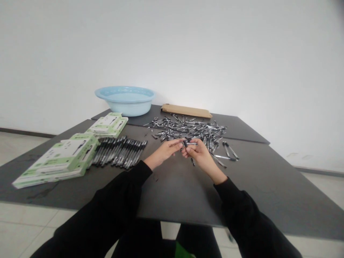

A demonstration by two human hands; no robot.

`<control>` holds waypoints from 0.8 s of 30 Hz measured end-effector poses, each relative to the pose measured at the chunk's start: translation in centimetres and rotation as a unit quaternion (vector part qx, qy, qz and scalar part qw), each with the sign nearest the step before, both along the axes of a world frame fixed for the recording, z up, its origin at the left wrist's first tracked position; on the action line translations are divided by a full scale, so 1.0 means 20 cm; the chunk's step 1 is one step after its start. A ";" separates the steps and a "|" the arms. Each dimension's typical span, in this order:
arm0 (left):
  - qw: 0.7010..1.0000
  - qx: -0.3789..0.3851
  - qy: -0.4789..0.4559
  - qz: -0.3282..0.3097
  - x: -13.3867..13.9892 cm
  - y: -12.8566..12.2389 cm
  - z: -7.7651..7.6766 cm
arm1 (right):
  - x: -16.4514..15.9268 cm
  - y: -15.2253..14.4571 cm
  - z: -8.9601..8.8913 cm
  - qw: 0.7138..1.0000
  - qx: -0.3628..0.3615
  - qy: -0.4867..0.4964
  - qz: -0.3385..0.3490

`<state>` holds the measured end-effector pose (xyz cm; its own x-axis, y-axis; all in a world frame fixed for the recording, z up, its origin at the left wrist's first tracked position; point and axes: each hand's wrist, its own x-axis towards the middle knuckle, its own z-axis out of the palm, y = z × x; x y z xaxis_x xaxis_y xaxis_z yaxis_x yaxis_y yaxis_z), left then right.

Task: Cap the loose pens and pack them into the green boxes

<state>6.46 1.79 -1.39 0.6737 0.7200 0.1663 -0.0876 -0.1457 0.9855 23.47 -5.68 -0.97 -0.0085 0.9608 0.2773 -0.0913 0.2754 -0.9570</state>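
Both hands meet over the table in front of a heap of pens point(182, 128). Between thumb and fingers, my right hand point(201, 154) holds a clear-barrelled pen point(191, 143) with black parts. My left hand point(168, 148) reaches in from the other side, its thumb and fingertips closed at the black end of what is held there. Fingers partly cover these parts, so I cannot tell whether more than one pen is in the hands. To the left, a row of black-capped pens point(118, 152) lies side by side.
Green and white pen boxes point(60, 154) are stacked at the left, with more boxes point(109, 123) behind. A light blue basin point(130, 107) stands at the back, near a flat brown cardboard piece point(186, 110). Loose pens point(230, 150) lie right of the heap on the dark table point(177, 197).
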 end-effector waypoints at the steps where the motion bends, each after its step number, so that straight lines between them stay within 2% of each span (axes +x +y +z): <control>1: 1.000 -0.014 -0.012 -0.017 -0.02 0.01 0.00 | -0.05 0.02 0.00 1.000 -0.003 0.008 0.006; 3: 0.998 -0.042 -0.038 -0.037 -0.05 0.04 0.01 | -0.13 0.07 0.01 1.000 -0.012 0.008 0.016; 4: 0.996 -0.058 -0.055 -0.025 -0.07 0.06 0.02 | -0.16 0.09 0.01 1.000 -0.018 0.002 0.019; 7: 0.979 -0.118 -0.143 0.090 -0.17 0.13 0.12 | -0.21 0.17 0.02 0.999 -0.022 -0.030 0.002; 9: 0.947 -0.165 -0.226 0.159 -0.27 0.18 0.20 | -0.20 0.23 0.02 0.997 -0.018 -0.063 -0.034; 11: 0.913 -0.198 -0.297 0.197 -0.40 0.22 0.28 | -0.18 0.31 0.02 0.992 -0.024 -0.102 -0.068; 15: 0.892 -0.222 -0.353 0.176 -0.64 0.26 0.36 | -0.14 0.50 0.04 0.975 -0.016 -0.205 -0.087; 18: 0.894 -0.223 -0.355 0.160 -0.74 0.27 0.37 | -0.16 0.65 0.07 0.936 0.016 -0.343 -0.078; 21: 0.897 -0.223 -0.346 0.163 -0.79 0.27 0.37 | -0.22 0.80 0.10 0.869 0.052 -0.487 -0.063; 24: 0.890 -0.227 -0.343 0.198 -0.82 0.26 0.38 | -0.31 0.96 0.13 0.807 0.084 -0.581 -0.057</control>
<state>-9.86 7.00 6.23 0.2047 0.9762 0.0710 -0.7210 0.1013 0.6855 17.18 13.54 1.62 -0.2708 0.9232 0.2728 0.8771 0.3534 -0.3254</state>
